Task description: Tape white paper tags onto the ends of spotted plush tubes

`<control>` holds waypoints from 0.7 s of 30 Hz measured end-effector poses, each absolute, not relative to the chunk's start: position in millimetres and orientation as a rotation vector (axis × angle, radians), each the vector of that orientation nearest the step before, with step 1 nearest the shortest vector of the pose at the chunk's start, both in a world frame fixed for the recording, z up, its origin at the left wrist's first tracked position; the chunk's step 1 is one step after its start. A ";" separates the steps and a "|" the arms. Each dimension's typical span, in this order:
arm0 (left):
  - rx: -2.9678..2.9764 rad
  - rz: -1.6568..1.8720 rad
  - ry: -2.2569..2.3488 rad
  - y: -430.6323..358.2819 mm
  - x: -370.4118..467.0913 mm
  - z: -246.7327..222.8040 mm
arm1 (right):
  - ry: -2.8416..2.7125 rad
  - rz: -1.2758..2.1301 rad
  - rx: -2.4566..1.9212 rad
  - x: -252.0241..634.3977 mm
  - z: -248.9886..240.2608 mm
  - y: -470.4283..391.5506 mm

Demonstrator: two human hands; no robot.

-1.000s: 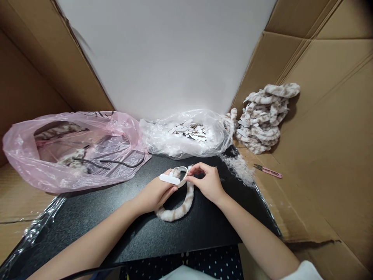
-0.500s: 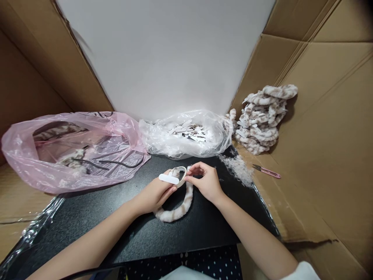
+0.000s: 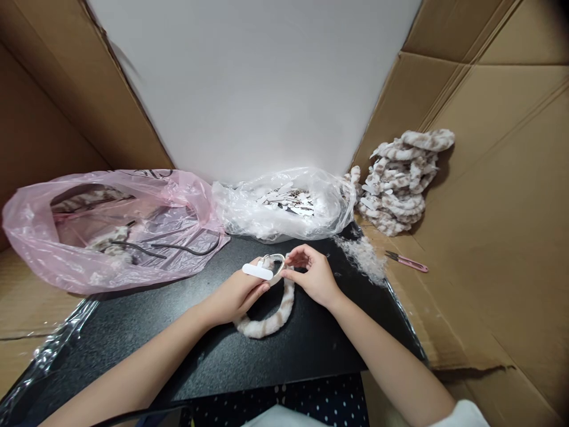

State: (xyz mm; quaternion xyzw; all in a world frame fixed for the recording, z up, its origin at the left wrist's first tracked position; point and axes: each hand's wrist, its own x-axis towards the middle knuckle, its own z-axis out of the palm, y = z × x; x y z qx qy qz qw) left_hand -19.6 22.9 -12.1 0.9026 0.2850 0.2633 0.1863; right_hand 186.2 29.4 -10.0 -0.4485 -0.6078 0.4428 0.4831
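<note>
A fluffy cream strap with light brown bands [image 3: 267, 326] curves in a loop on the black tabletop, below and between my hands. My left hand [image 3: 237, 293] is closed around its left end, where a white T-shaped tab [image 3: 258, 271] lies over the fingers. Beside the tab, a pale ring-shaped band [image 3: 279, 274] stands up between my hands; its kind is unclear. My right hand [image 3: 313, 276] touches the band's right side with curled thumb and index finger. The fingers partly hide the strap's upper end.
Behind my hands, a clear plastic bag [image 3: 240, 213] holds several white tabs and metal pieces. At left, a pink bag [image 3: 31, 237] contains fluffy pieces and dark cords. Stacked fluffy straps [image 3: 395, 190], pink-handled thread snips [image 3: 411, 263] and loose fluff [image 3: 364, 258] are at right. Cardboard walls flank the table.
The fingers of my right hand have lifted and loosened slightly at the ring-shaped band. My left hand, the tab and the strap are almost unmoved.
</note>
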 end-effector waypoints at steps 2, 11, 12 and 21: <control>2.540 0.748 0.799 22.2 -19.4 -11.5 | -1.474 1.091 -1.085 186.5 -9.1 28.9; 2.552 0.716 0.801 23.3 -20.4 -11.8 | -1.487 1.075 -1.111 186.3 -10.0 29.1; 2.554 0.710 0.800 23.2 -20.3 -11.8 | -1.526 1.049 -1.111 186.5 -10.0 29.3; 2.485 0.758 1.060 28.7 -24.7 -11.9 | -1.680 1.404 -0.845 185.3 6.5 16.2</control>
